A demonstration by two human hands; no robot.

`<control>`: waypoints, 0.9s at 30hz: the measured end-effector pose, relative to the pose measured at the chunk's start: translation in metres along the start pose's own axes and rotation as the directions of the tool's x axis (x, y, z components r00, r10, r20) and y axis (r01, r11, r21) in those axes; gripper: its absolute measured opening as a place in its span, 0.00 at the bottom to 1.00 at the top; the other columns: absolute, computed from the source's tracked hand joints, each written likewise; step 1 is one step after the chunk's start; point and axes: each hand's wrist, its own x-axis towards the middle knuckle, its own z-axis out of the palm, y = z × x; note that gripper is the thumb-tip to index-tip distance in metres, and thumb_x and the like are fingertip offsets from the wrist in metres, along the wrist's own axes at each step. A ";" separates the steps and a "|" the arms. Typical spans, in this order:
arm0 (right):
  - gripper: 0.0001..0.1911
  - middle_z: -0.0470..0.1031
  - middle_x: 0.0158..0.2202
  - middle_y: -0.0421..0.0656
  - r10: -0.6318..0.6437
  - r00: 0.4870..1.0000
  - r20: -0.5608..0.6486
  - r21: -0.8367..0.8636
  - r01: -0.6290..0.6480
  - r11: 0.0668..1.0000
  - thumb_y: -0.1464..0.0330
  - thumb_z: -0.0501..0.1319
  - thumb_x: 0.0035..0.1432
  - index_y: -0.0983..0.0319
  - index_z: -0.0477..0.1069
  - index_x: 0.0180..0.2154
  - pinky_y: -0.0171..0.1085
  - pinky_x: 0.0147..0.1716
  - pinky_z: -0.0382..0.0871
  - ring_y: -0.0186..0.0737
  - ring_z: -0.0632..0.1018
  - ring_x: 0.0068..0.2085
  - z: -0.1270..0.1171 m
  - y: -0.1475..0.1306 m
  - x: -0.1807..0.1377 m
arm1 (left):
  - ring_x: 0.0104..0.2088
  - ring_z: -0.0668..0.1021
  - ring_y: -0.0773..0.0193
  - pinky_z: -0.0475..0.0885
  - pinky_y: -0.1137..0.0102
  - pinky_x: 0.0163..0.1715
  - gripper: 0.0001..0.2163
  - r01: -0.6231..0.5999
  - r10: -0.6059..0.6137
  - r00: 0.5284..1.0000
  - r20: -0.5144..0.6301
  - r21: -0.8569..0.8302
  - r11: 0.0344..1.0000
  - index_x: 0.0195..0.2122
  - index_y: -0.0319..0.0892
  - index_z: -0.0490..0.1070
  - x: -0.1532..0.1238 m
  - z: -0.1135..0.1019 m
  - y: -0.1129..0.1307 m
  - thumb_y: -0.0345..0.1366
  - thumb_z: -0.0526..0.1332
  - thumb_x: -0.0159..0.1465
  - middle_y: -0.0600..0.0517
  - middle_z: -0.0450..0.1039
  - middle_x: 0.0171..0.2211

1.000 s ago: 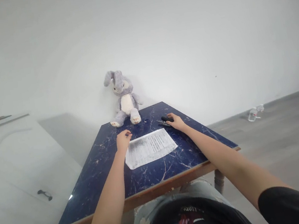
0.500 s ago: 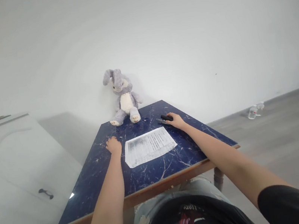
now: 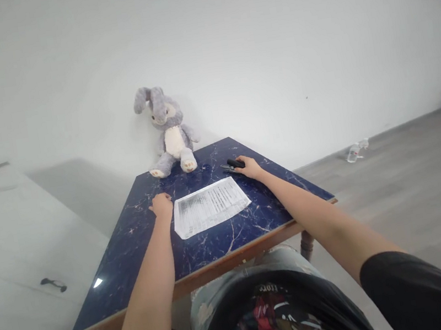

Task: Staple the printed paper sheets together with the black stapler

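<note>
A black stapler [image 3: 235, 164] lies on the blue marbled table [image 3: 143, 255], its jaws pointing left. My right hand [image 3: 251, 167] is closed around its rear end. Left of the printed sheet of paper [image 3: 210, 206], my left hand [image 3: 162, 204] rests on the tabletop with its fingers curled in. Something tiny shows at those fingertips, too small to name. The sheet lies flat between both hands, nearer the left one.
A grey plush rabbit [image 3: 171, 131] sits at the table's back edge against the white wall. To the left stands a white cabinet [image 3: 2, 244] with a dark handle. Clear plastic bottles [image 3: 356, 151] lie on the floor at right.
The view has shifted, so everything sits a little higher and further left. My left fingers have moved in and closed at the tiny thing beside the paper. My right hand still holds the stapler.
</note>
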 end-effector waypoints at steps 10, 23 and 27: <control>0.19 0.83 0.44 0.47 -0.008 1.000 -0.029 0.020 0.009 1.000 0.68 0.70 0.51 0.61 0.77 0.47 0.48 0.53 0.75 0.50 0.82 0.46 0.002 -0.003 0.001 | 0.38 0.80 0.60 0.74 0.66 0.44 0.18 -0.217 0.181 0.976 -0.122 -0.457 0.863 0.51 0.42 0.78 -0.015 0.004 0.044 0.28 0.49 0.70 0.47 0.79 0.38; 0.22 0.84 0.47 0.44 -0.203 0.976 0.084 0.248 0.177 0.952 0.65 0.70 0.52 0.62 0.80 0.50 0.47 0.55 0.74 0.50 0.83 0.48 -0.006 -0.030 -0.007 | 0.36 0.83 0.61 0.76 0.67 0.41 0.13 -0.327 0.312 0.937 -0.160 -0.716 0.616 0.52 0.39 0.75 -0.035 0.000 0.079 0.38 0.59 0.70 0.46 0.81 0.38; 0.22 0.84 0.46 0.44 -0.263 0.941 0.212 0.274 0.202 0.940 0.65 0.70 0.52 0.62 0.80 0.50 0.47 0.55 0.73 0.51 0.83 0.48 0.005 -0.039 -0.012 | 0.45 0.82 0.56 0.73 0.63 0.52 0.07 -0.532 0.568 0.814 -0.118 -0.542 0.650 0.44 0.42 0.77 -0.050 -0.002 0.092 0.36 0.60 0.70 0.47 0.83 0.43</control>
